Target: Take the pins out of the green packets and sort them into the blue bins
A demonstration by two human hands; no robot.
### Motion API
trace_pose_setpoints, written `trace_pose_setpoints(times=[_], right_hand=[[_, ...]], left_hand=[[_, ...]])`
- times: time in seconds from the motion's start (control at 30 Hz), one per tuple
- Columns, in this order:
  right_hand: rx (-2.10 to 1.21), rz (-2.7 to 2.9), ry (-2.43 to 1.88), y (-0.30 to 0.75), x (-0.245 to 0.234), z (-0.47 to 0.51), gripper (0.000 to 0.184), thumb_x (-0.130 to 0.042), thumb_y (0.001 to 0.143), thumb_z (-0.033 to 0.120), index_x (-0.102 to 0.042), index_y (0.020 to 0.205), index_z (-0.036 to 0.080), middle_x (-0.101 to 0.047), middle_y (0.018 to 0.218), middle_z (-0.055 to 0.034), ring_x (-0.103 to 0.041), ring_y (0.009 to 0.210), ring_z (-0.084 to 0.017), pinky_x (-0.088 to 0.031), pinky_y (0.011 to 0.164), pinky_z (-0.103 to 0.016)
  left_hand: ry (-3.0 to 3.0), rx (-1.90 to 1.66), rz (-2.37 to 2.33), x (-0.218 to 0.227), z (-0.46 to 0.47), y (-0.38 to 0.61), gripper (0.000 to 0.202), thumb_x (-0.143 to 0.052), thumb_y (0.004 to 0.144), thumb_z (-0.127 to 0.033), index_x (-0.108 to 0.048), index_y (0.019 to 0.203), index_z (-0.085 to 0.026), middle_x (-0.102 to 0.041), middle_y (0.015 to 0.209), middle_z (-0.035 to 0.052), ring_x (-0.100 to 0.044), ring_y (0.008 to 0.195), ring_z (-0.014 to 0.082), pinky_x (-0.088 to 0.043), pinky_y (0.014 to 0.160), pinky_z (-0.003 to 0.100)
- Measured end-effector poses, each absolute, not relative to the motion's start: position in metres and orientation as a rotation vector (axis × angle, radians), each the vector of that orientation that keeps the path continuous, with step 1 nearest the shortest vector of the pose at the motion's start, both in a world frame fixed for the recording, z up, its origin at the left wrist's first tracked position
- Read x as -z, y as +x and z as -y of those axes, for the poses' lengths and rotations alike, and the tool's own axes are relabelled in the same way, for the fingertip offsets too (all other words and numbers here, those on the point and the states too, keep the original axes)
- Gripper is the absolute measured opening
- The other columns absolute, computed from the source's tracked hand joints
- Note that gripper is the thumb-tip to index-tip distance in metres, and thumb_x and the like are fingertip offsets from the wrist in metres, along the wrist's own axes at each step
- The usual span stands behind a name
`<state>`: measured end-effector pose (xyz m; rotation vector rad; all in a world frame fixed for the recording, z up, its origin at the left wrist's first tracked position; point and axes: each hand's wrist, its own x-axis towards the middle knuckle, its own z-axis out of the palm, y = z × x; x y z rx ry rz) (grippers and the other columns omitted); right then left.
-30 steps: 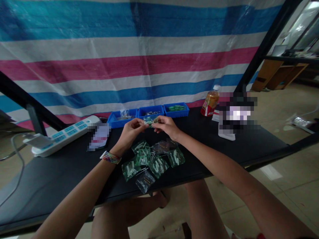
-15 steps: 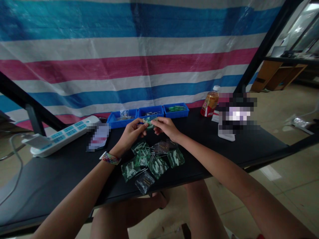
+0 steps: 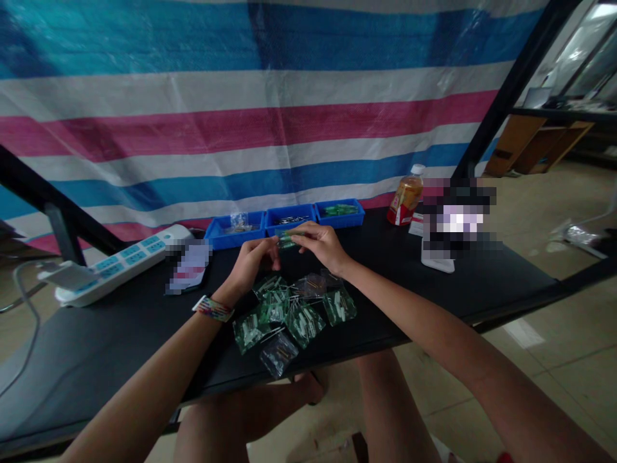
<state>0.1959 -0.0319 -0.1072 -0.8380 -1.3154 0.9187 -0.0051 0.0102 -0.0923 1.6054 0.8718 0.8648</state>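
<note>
A small green-tinted plastic bag (image 3: 286, 240) is held between my hands, in front of the blue trays. My right hand (image 3: 322, 245) pinches its right side between thumb and fingers. At the bag's left edge, my left hand (image 3: 254, 262) has its thumb and index finger closed, with the other fingers curled below. Beneath my hands lies a pile of small bags on the black table (image 3: 385, 283). Several are green bags (image 3: 304, 321) with pale stick-like pieces; a clear bag (image 3: 278, 355) holds brass-coloured pins.
Three blue trays (image 3: 234, 239) with small parts stand along the back. On the left are a white power strip (image 3: 130, 262) and a phone (image 3: 191, 267). A drink bottle (image 3: 406, 198) and a white object (image 3: 438, 257) stand at the right. Striped sheeting (image 3: 289, 122) hangs behind.
My left fingers have shifted slightly left and point further down at the bag's left edge. My right hand keeps its grip on the bag, its fingers stretched further over the top.
</note>
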Motion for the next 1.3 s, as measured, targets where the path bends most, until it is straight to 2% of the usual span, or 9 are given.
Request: trace_pose_setpoints(times=[0.17, 0.3, 0.47, 0.63, 0.7, 0.8, 0.93, 1.03, 1.3], right_hand=[[-0.695, 1.451, -0.869, 0.198, 0.108, 0.033, 0.012, -0.078, 0.091, 0.021, -0.085, 0.097, 0.029, -0.074, 0.117, -0.0047, -0.066, 0.117, -0.021, -0.058, 0.099, -0.038], [-0.717, 1.576, -0.884, 0.197, 0.112, 0.033, 0.017, -0.075, 0.092, 0.014, -0.085, 0.095, 0.027, -0.068, 0.134, -0.0058, -0.063, 0.130, -0.022, -0.055, 0.107, -0.043], [-0.729, 1.501, -0.981, 0.195, 0.115, 0.032, 0.016, -0.070, 0.087, 0.010, -0.081, 0.089, 0.021, -0.064, 0.133, -0.0090, -0.067, 0.121, -0.024, -0.063, 0.089, -0.036], [-0.991, 1.271, -0.919, 0.193, 0.111, 0.033, 0.034, -0.074, 0.087, 0.031, -0.067, 0.119, 0.025, -0.069, 0.120, -0.0055, -0.073, 0.080, -0.015, -0.066, 0.063, -0.029], [-1.054, 1.228, -0.937, 0.192, 0.112, 0.031, 0.043, -0.081, 0.080, 0.040, -0.063, 0.116, 0.024, -0.069, 0.105, -0.0029, -0.072, 0.072, -0.016, -0.064, 0.056, -0.029], [-0.982, 1.255, -0.972, 0.199, 0.114, 0.025, 0.035, -0.080, 0.080, 0.044, -0.061, 0.100, 0.022, -0.066, 0.092, -0.0006, -0.071, 0.066, -0.016, -0.062, 0.054, -0.028], [-0.348, 1.335, -1.146, 0.234, 0.105, 0.019, 0.011, -0.061, 0.095, 0.030, -0.064, 0.101, 0.021, -0.070, 0.103, -0.0073, -0.072, 0.089, -0.021, -0.063, 0.077, -0.034], [0.118, 1.482, -1.390, 0.268, 0.100, 0.017, 0.027, -0.047, 0.100, 0.017, -0.070, 0.112, 0.018, -0.069, 0.124, -0.0157, -0.067, 0.117, -0.027, -0.055, 0.103, -0.043], [0.358, 1.850, -1.721, 0.287, 0.118, 0.006, 0.036, -0.058, 0.098, 0.026, -0.072, 0.128, 0.014, -0.072, 0.135, -0.0162, -0.050, 0.144, -0.037, -0.020, 0.129, -0.063]], left_hand=[[1.466, -0.823, -0.851, 0.089, -0.014, -0.007, 0.057, -0.057, 0.086, -0.069, -0.071, 0.072, -0.016, -0.073, 0.065, 0.0118, -0.063, 0.054, 0.0200, -0.042, 0.052, 0.031], [1.496, -0.857, -0.817, 0.088, -0.013, -0.006, 0.041, -0.074, 0.081, -0.058, -0.068, 0.078, -0.017, -0.077, 0.078, 0.0106, -0.066, 0.060, 0.0192, -0.044, 0.054, 0.029], [1.591, -0.924, -0.804, 0.091, -0.012, -0.003, 0.037, -0.084, 0.077, -0.049, -0.065, 0.083, -0.017, -0.073, 0.077, 0.0041, -0.068, 0.061, 0.0169, -0.046, 0.056, 0.026], [1.670, -0.942, -0.797, 0.090, -0.010, -0.001, 0.044, -0.084, 0.077, -0.055, -0.062, 0.090, -0.019, -0.070, 0.073, 0.0007, -0.071, 0.058, 0.0185, -0.047, 0.055, 0.027], [1.700, -0.913, -0.781, 0.091, -0.008, -0.001, 0.045, -0.083, 0.079, -0.056, -0.063, 0.094, -0.019, -0.072, 0.075, 0.0012, -0.073, 0.060, 0.0198, -0.049, 0.057, 0.027], [1.709, -0.893, -0.786, 0.093, -0.007, 0.000, 0.045, -0.081, 0.082, -0.055, -0.062, 0.102, -0.019, -0.074, 0.077, 0.0017, -0.073, 0.061, 0.0199, -0.050, 0.057, 0.027], [1.648, -0.943, -0.792, 0.096, -0.009, -0.001, 0.037, -0.076, 0.084, -0.049, -0.060, 0.098, -0.019, -0.071, 0.078, 0.0005, -0.069, 0.058, 0.0157, -0.049, 0.055, 0.026], [1.642, -0.952, -0.774, 0.097, -0.010, -0.001, 0.031, -0.074, 0.084, -0.044, -0.061, 0.097, -0.019, -0.069, 0.076, -0.0005, -0.067, 0.057, 0.0146, -0.050, 0.055, 0.026], [1.667, -0.888, -0.770, 0.096, -0.009, 0.000, 0.027, -0.072, 0.082, -0.040, -0.063, 0.097, -0.019, -0.067, 0.074, 0.0001, -0.065, 0.057, 0.0157, -0.047, 0.054, 0.027]])
